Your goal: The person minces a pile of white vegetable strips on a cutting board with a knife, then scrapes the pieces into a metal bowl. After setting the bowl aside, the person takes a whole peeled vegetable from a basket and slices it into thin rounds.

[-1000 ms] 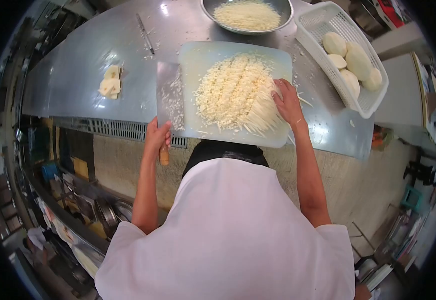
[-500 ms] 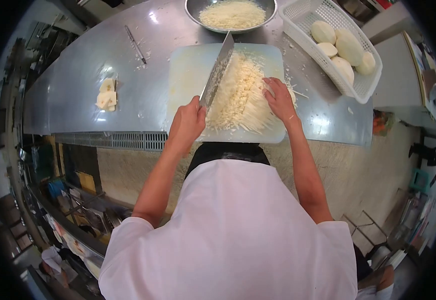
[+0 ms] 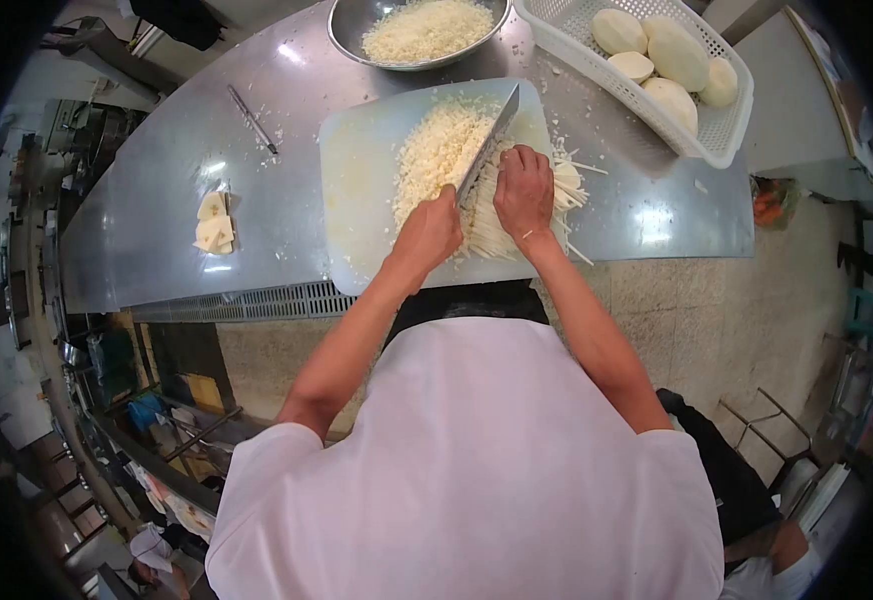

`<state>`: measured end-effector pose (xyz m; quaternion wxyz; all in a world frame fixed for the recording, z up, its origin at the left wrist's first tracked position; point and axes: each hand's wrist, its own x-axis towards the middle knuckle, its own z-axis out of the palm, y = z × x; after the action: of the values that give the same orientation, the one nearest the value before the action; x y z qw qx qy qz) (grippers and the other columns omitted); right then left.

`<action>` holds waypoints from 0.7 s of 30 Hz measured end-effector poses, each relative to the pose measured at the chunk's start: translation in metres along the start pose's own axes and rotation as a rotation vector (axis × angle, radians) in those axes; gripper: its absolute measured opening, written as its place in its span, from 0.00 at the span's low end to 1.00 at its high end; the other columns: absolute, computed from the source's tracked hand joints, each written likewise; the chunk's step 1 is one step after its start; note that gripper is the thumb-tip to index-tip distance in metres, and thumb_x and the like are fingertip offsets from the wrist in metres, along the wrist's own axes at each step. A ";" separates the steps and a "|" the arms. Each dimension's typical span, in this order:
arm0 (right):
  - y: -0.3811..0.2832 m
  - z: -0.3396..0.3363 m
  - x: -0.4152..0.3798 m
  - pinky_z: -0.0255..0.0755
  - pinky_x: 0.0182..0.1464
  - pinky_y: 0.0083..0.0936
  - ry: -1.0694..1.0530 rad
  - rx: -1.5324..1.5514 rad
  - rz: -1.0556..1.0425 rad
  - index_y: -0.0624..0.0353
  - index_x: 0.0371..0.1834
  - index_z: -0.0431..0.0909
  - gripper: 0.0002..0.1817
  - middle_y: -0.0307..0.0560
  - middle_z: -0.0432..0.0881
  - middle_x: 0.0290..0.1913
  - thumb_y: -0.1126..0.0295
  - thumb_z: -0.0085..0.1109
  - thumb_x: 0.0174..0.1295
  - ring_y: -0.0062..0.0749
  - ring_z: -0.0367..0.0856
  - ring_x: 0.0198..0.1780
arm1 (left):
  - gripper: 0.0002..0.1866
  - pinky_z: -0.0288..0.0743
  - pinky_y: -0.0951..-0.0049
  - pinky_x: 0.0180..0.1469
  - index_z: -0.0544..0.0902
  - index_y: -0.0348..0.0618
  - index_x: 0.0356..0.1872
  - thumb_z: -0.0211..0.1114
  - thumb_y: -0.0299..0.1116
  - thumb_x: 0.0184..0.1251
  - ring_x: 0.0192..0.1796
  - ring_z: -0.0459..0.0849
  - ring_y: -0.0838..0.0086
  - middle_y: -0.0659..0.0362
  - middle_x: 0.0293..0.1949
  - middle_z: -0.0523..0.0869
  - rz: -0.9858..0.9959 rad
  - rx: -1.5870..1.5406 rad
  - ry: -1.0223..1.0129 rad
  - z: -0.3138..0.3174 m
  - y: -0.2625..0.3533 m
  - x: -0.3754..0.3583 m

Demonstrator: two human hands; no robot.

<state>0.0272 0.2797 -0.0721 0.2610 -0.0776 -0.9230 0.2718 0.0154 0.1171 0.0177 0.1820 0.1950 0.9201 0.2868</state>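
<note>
My left hand (image 3: 429,236) is closed on the handle of a cleaver (image 3: 491,142), whose wide blade stands on edge across the cutting board (image 3: 352,190). To the blade's left lies a heap of finely chopped pale vegetable (image 3: 427,150). Under and around my right hand (image 3: 525,192) are thin pale vegetable strips (image 3: 492,238). Its fingers are curled down onto them, close beside the blade, with the fingertips partly hidden. Some strips stick out past the board's right edge.
A metal bowl (image 3: 342,30) of chopped vegetable stands behind the board. At the back right, a white plastic basket (image 3: 582,75) holds several peeled pale vegetables (image 3: 677,55). A pen-like metal tool (image 3: 254,120) and a few pale slices (image 3: 215,225) lie on the left of the steel table (image 3: 287,180).
The cleaver has moved right from the chopped heap's left side to the edge of the strips. My right hand has shifted left and curled down over the strips. The view has also turned slightly.
</note>
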 end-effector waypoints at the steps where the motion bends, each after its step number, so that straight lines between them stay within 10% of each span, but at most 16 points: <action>1: -0.001 0.000 0.002 0.68 0.51 0.42 -0.001 -0.029 0.001 0.59 0.41 0.76 0.08 0.48 0.77 0.47 0.74 0.56 0.59 0.48 0.73 0.49 | 0.05 0.71 0.47 0.37 0.71 0.31 0.38 0.54 0.23 0.66 0.34 0.81 0.39 0.35 0.26 0.80 0.056 0.040 -0.024 -0.002 0.002 0.006; 21: 0.003 0.001 0.000 0.68 0.51 0.42 -0.004 -0.048 0.002 0.57 0.37 0.75 0.08 0.47 0.76 0.43 0.74 0.57 0.54 0.47 0.73 0.49 | 0.07 0.70 0.50 0.38 0.72 0.30 0.38 0.56 0.26 0.66 0.34 0.79 0.39 0.34 0.27 0.79 0.037 0.058 -0.093 -0.011 0.020 0.014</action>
<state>0.0267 0.2817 -0.0746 0.2570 -0.0844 -0.9297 0.2498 0.0039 0.1339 0.0353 0.2135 0.2305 0.9147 0.2540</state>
